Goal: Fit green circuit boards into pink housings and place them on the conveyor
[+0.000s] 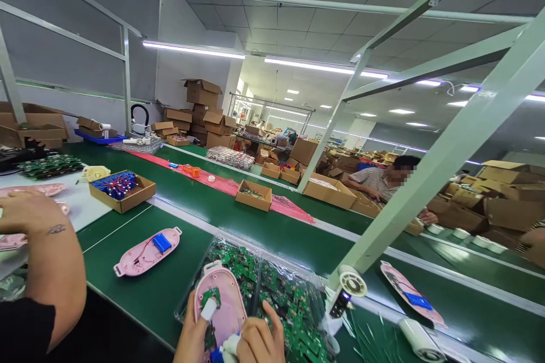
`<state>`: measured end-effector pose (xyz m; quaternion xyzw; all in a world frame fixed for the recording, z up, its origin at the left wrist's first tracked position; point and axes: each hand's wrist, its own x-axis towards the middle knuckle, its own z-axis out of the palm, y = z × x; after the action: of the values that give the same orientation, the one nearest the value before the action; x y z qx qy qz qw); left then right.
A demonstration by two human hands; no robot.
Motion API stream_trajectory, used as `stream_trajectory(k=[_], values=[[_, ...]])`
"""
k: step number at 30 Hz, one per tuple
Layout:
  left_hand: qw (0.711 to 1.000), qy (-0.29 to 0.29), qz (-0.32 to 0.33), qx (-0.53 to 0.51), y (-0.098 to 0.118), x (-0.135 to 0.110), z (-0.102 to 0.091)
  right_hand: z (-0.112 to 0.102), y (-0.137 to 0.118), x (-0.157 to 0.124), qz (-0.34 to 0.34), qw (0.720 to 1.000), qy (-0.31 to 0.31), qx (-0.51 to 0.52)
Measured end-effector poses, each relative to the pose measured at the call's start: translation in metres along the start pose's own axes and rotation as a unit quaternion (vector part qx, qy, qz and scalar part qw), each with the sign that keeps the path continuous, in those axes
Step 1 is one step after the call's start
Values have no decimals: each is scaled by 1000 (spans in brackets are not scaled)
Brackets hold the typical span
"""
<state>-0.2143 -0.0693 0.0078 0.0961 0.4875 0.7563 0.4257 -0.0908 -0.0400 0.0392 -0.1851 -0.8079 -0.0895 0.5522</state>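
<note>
My left hand (190, 336) grips a pink plastic shell (226, 311) from its left side. Its thumb, in a white finger cover, presses on a small green circuit board (212, 296) inside the shell. Curled over the shell's lower right edge is my right hand (260, 340), forefinger raised, with white covers on some fingertips. A blue part (217, 356) shows just beside those fingertips, partly cut off by the frame; what they pinch is hidden. Beneath and behind the shell, clear plastic trays (258, 281) hold many green circuit boards.
Another pink shell (149, 252) with a blue battery lies left, a third (411, 294) right. A co-worker's arm (55, 249) reaches in at left, near a box of blue batteries (142, 188). A metal post (409, 193) and small fan (352, 282) stand right.
</note>
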Motion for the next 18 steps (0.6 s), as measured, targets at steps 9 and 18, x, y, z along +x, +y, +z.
stream_trajectory(k=[9, 18], values=[[1000, -1, 23, 2, 2, -23, 10, 6, 8, 8, -99, 991, -45, -81], [993, -5, 85, 83, 20, -46, 20, -5, 5, 15, -94, 987, -105, -84]])
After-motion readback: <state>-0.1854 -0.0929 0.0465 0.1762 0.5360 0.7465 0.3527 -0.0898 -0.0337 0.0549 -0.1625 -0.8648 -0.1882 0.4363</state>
